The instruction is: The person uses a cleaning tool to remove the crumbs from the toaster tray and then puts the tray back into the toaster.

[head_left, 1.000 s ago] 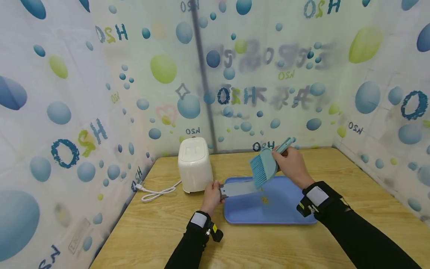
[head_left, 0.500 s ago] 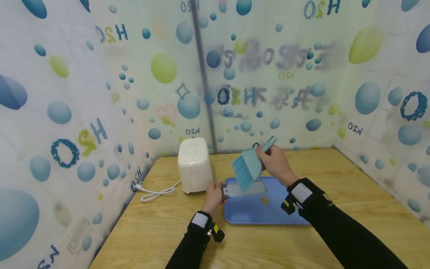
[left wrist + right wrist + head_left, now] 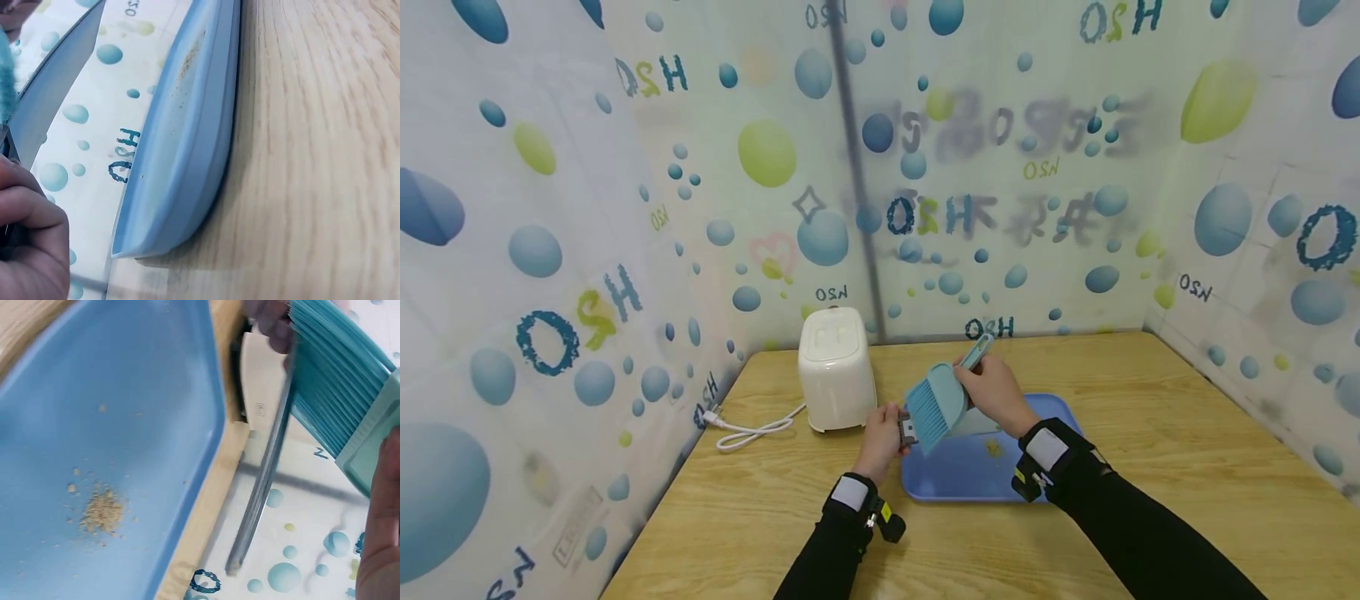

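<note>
- Your left hand (image 3: 878,442) pinches the plate (image 3: 977,423) at its left end; your right hand (image 3: 997,392) grips the brush (image 3: 949,393) by the handle (image 3: 978,351), with bent fingers.
- The plate is in the air above the tray (image 3: 947,482), just right of the toaster (image 3: 837,375), and the bristles (image 3: 334,375) overlap its part closest to your left hand.
- How firmly they press, I cannot tell.
- A small heap of crumbs (image 3: 102,512) lies in the tray, with grains scattered around.
- In my judgement, you are brushing the plate clean: stroke lightly from the held end toward the free end, so that crumbs do not jump outside.
- Hold the free end slightly lower, well inside the tray's edge.
</note>
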Demonstrator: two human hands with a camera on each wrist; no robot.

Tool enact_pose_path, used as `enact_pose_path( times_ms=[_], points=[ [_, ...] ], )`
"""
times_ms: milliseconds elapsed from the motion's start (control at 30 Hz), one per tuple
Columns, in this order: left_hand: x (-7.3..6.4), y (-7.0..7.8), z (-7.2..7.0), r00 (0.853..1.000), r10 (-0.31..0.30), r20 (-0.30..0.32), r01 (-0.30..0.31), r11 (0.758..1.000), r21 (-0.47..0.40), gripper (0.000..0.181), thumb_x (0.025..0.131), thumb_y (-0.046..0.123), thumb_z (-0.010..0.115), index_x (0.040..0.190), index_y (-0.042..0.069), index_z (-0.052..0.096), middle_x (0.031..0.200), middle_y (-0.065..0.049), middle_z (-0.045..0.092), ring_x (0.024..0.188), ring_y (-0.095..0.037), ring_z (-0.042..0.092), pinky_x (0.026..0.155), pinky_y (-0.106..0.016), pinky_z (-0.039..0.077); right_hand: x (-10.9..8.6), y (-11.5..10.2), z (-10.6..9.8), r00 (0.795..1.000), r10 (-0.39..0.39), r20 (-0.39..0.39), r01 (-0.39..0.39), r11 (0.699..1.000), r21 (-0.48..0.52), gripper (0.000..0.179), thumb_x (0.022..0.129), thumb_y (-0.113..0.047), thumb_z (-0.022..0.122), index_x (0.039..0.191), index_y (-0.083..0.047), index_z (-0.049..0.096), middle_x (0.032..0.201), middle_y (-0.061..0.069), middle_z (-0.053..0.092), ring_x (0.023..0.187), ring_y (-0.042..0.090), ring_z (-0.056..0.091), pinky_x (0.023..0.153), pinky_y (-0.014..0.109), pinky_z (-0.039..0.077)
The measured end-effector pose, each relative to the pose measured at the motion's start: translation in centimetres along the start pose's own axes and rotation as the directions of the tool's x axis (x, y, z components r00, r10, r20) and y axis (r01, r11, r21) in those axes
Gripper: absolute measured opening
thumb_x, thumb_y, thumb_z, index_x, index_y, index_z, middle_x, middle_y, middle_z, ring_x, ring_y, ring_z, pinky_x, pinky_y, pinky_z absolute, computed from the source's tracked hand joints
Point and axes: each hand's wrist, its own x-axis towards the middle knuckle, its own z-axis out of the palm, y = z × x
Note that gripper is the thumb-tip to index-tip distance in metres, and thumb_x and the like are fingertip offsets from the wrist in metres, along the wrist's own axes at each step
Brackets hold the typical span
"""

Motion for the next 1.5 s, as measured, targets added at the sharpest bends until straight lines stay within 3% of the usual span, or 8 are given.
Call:
enact_pose_path(
  times_ms=[400, 733, 967, 1233, 1500],
  points=[
    [0.1, -0.1, -0.4, 0.999, -0.035, 0.012, 0.035, 0.999, 0.003, 0.037, 0.113, 0.027, 0.034, 0.118, -0.002, 0.056, 0.082, -0.007, 0.056, 0.052, -0.011, 0.050, 0.045, -0.019, 0.044, -0.4, 1.0, 0.3, 1.000, 0.027, 0.007, -0.027, 1.000, 0.002, 0.030, 0.106, -0.020, 0.053, 0.122, 0.005, 0.059, 0.104, 0.022, 0.068, 0.081, 0.022, 0.069, 0.065, 0.038, 0.060],
    [0.4, -0.3, -0.5, 0.999, -0.044, 0.005, 0.043, 0.999, 0.013, 0.040, 0.114, 0.027, 0.033, 0.125, -0.004, 0.055, 0.087, -0.008, 0.056, 0.054, -0.010, 0.051, 0.046, -0.019, 0.044, -0.4, 1.7, -1.3, 0.998, 0.039, -0.044, -0.041, 0.998, -0.055, 0.032, 0.106, -0.021, 0.053, 0.125, 0.005, 0.059, 0.107, 0.024, 0.067, 0.081, 0.022, 0.068, 0.065, 0.038, 0.060],
    [0.3, -0.3, -0.5, 0.999, -0.041, -0.010, 0.041, 0.999, -0.001, 0.036, 0.113, 0.026, 0.034, 0.119, -0.002, 0.056, 0.085, -0.008, 0.056, 0.052, -0.009, 0.050, 0.046, -0.019, 0.044, -0.6, 2.2, -2.4, 0.997, 0.042, -0.072, -0.047, 0.997, -0.062, 0.033, 0.105, -0.021, 0.054, 0.125, 0.005, 0.059, 0.106, 0.024, 0.067, 0.079, 0.021, 0.068, 0.064, 0.037, 0.060],
    [0.3, -0.6, -0.5, 0.999, -0.042, 0.009, 0.042, 0.999, -0.014, 0.041, 0.113, 0.027, 0.033, 0.125, -0.006, 0.054, 0.086, -0.008, 0.057, 0.054, -0.010, 0.050, 0.046, -0.019, 0.043, -0.9, 2.2, -3.2, 0.997, 0.035, -0.067, -0.038, 0.998, -0.053, 0.033, 0.106, -0.020, 0.052, 0.125, 0.006, 0.058, 0.109, 0.025, 0.065, 0.080, 0.023, 0.067, 0.063, 0.035, 0.059],
    [0.1, -0.4, -0.8, 0.999, -0.035, 0.013, 0.036, 0.999, -0.029, 0.036, 0.113, 0.025, 0.035, 0.119, -0.004, 0.055, 0.086, -0.008, 0.055, 0.052, -0.009, 0.049, 0.045, -0.018, 0.044, -1.1, 2.6, -4.0, 0.995, 0.040, -0.093, -0.047, 0.997, -0.069, 0.035, 0.107, -0.022, 0.050, 0.125, 0.007, 0.058, 0.108, 0.025, 0.065, 0.077, 0.021, 0.066, 0.061, 0.034, 0.058]
  ],
)
